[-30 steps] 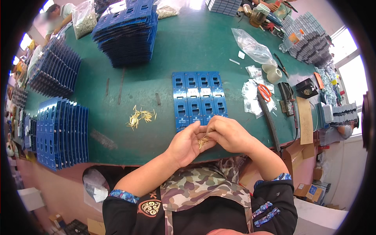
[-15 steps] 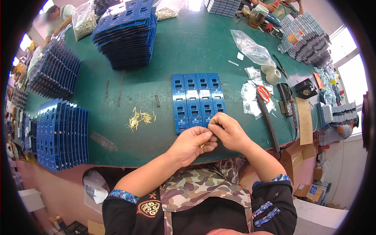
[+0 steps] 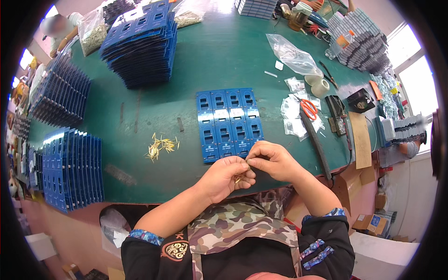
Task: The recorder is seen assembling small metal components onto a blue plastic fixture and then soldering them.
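My left hand [image 3: 223, 177] is half curled with its palm turned up, and several thin brass-coloured pins [image 3: 239, 178] show in its fingers. Thumb and forefinger of my right hand [image 3: 273, 161] pinch together against the left fingertips; what they grip there is too small to make out. Just beyond both hands lies a flat blue circuit board panel [image 3: 228, 126] with rectangular cut-outs, its near right corner partly covered by my right hand. A loose heap of the same pins [image 3: 161, 146] is on the green table left of the panel.
Tall stacks of blue panels [image 3: 140, 51] stand at the far left and left edge [image 3: 70, 170]. On the right lie orange-handled scissors [image 3: 308, 109], small plastic bags [image 3: 290, 109], tape rolls [image 3: 319, 87], a dark bar [image 3: 316, 144] and a soldering iron stand [image 3: 360, 100].
The view has shifted slightly, so the table things sit a little further left. Both hands stay together at the panel's near edge, fingertips still touching.
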Tool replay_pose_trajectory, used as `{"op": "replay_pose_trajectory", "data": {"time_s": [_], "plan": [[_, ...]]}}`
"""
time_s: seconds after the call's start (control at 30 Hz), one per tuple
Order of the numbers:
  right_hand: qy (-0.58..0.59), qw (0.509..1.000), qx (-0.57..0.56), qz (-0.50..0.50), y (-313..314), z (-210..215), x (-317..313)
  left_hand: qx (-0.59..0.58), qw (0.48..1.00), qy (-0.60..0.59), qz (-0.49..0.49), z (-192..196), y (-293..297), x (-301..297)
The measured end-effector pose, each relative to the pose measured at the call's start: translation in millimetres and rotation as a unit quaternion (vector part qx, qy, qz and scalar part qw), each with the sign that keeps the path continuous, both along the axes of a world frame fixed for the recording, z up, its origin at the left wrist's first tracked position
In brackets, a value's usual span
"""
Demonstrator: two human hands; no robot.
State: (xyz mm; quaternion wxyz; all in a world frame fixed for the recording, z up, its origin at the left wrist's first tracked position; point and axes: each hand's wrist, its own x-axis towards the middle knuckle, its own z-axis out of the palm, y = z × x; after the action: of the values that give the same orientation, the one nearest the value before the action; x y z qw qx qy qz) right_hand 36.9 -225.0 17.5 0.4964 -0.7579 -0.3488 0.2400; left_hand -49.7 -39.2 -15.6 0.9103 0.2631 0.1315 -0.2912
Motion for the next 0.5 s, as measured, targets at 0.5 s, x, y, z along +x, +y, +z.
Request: {"op": "replay_pose_trajectory", "data": {"time_s": [0.5], "plan": [[-0.136,0.977,-0.062,-0.149,-17.7,-14.9,39.7,0.083,0.995,0.024,0.048,7.4,-6.1,-6.1]]}}
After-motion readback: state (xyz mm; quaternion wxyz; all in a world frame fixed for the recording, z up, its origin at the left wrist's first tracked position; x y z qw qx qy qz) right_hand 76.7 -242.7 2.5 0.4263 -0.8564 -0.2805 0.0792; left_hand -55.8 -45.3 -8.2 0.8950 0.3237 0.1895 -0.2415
